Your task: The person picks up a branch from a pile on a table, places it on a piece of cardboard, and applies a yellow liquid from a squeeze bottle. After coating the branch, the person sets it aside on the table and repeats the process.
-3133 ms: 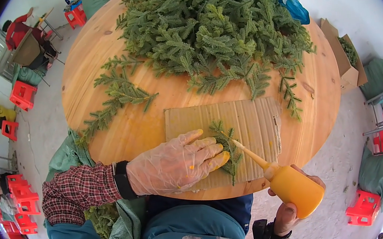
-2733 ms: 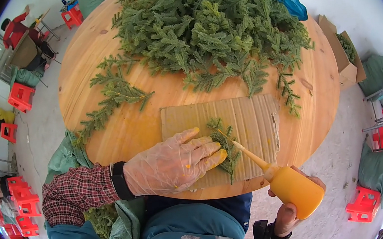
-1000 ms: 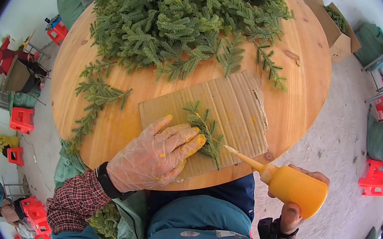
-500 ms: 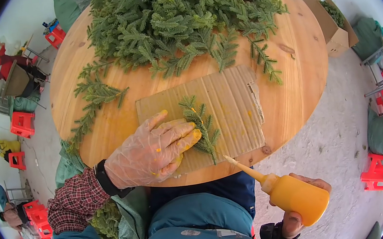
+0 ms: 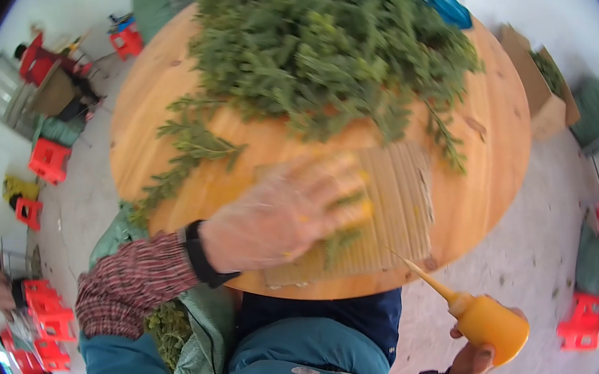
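Green sack: woven plastic (image 5: 209,333), creased, at the table's near left edge, with greenery inside.
Round table: pale wood (image 5: 147,131), grained and knotted, with a loose branch (image 5: 193,144) lying apart on its left side.
Left hand: clear, wrinkled film glove (image 5: 284,211), fingertips stained yellow, palm down and fingers roughly extended over the sprig, presumably to steady it; blur hides whether they grip or merely cover it.
Sprig: short, needled and green (image 5: 342,244), lying over the cardboard, mostly beneath the fingers.
Branch heap: dense, feathery foliage (image 5: 336,55) at the far side, which leaves working room nearer the person.
Cardboard: ridged, flat sheet (image 5: 402,197), probably there to catch drips.
Bottle: yellow, rounded, long tapered nozzle (image 5: 496,327), aimed up-left, its tip clear of the sprig.
Right hand: curled closed around the bottle's body (image 5: 472,366), likely for control of the nozzle.
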A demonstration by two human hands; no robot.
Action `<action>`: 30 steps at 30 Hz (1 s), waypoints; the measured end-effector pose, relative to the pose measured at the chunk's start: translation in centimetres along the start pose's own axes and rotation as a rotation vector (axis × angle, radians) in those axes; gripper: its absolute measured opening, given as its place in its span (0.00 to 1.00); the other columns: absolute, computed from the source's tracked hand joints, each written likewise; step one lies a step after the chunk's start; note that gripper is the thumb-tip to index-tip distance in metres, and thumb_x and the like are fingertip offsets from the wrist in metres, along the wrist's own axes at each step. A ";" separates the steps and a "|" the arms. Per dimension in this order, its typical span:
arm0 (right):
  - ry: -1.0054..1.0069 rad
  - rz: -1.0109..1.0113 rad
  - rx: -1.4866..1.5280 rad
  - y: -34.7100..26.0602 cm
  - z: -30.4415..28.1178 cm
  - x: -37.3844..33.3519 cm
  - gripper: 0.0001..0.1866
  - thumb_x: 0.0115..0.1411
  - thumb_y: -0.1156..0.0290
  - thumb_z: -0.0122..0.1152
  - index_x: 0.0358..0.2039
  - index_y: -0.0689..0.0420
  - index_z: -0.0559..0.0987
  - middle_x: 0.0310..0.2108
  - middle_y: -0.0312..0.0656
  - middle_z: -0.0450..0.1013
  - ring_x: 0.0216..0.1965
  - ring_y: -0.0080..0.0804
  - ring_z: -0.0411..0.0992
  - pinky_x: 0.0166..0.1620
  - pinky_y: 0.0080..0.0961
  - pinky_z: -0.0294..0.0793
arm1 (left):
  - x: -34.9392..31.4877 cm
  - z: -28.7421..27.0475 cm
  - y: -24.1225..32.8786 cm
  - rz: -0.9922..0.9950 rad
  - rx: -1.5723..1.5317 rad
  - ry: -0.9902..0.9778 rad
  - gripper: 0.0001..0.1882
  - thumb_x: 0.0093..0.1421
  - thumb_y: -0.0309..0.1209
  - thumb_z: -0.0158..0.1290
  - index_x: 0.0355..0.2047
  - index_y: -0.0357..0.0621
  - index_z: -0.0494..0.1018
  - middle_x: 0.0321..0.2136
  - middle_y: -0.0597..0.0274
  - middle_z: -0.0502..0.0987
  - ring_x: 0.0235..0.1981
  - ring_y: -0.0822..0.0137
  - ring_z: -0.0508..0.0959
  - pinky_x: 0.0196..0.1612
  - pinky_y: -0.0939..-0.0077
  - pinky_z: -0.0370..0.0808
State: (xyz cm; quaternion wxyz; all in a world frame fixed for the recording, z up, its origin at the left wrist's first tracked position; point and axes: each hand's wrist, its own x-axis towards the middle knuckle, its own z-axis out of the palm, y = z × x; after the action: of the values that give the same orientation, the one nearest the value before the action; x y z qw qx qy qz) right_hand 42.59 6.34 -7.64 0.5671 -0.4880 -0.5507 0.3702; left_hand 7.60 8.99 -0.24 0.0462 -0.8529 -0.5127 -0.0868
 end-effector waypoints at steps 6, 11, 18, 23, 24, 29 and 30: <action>-0.069 -0.160 -0.010 -0.7 0.9 1.2 0.40 0.59 0.36 0.56 0.48 0.66 0.66 0.28 0.49 0.71 0.25 0.37 0.70 0.32 0.29 0.69 | -1.6 2.2 -0.5 0.246 0.259 -0.029 0.27 0.52 0.33 0.56 0.55 0.48 0.70 0.51 0.58 0.73 0.59 0.55 0.69 0.68 0.51 0.58; -0.100 -0.080 0.047 -2.7 2.9 1.8 0.38 0.59 0.37 0.57 0.47 0.65 0.68 0.29 0.49 0.72 0.28 0.39 0.70 0.36 0.30 0.69 | -7.3 -2.8 -4.0 -0.178 0.339 -0.091 0.20 0.54 0.36 0.55 0.47 0.45 0.73 0.43 0.56 0.74 0.51 0.54 0.73 0.63 0.56 0.63; -0.119 -0.053 0.048 -0.4 2.8 2.0 0.39 0.59 0.37 0.58 0.49 0.65 0.68 0.31 0.49 0.73 0.32 0.40 0.71 0.41 0.33 0.70 | -11.9 -6.3 -16.9 -0.658 -0.063 0.000 0.22 0.51 0.41 0.57 0.41 0.38 0.74 0.34 0.46 0.76 0.40 0.48 0.76 0.46 0.55 0.70; -0.107 -0.028 0.033 -1.4 3.3 1.5 0.40 0.59 0.38 0.58 0.51 0.66 0.66 0.33 0.50 0.73 0.33 0.40 0.72 0.43 0.34 0.70 | -11.3 -1.2 -24.2 -0.699 0.246 0.040 0.21 0.53 0.37 0.57 0.45 0.40 0.74 0.36 0.45 0.76 0.42 0.47 0.76 0.47 0.54 0.70; -0.099 -0.036 0.021 -2.0 3.3 1.5 0.40 0.59 0.38 0.58 0.51 0.66 0.66 0.34 0.51 0.73 0.33 0.41 0.72 0.42 0.34 0.71 | -11.0 -0.9 -24.5 -0.672 0.251 -0.031 0.21 0.53 0.36 0.57 0.46 0.40 0.73 0.37 0.45 0.76 0.43 0.47 0.76 0.47 0.54 0.69; -0.012 -0.066 0.004 -2.4 3.5 2.0 0.41 0.58 0.39 0.60 0.53 0.66 0.65 0.37 0.53 0.73 0.31 0.42 0.73 0.38 0.34 0.73 | -12.1 -2.8 -23.1 -0.558 0.361 0.101 0.21 0.55 0.34 0.58 0.48 0.41 0.71 0.43 0.49 0.74 0.48 0.50 0.73 0.52 0.54 0.67; -0.016 -0.065 -0.009 -2.5 3.9 2.0 0.41 0.58 0.39 0.60 0.53 0.66 0.65 0.37 0.53 0.73 0.31 0.42 0.73 0.38 0.34 0.73 | -12.7 -2.6 -22.8 -0.561 0.347 0.101 0.21 0.55 0.34 0.58 0.48 0.41 0.71 0.43 0.49 0.74 0.48 0.50 0.73 0.52 0.54 0.67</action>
State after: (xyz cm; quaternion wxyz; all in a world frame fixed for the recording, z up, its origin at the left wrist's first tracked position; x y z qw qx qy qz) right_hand 38.68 8.16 -5.02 0.5722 -0.4696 -0.5724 0.3528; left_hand -18.59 8.27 -0.36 0.1902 -0.6525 -0.7318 -0.0497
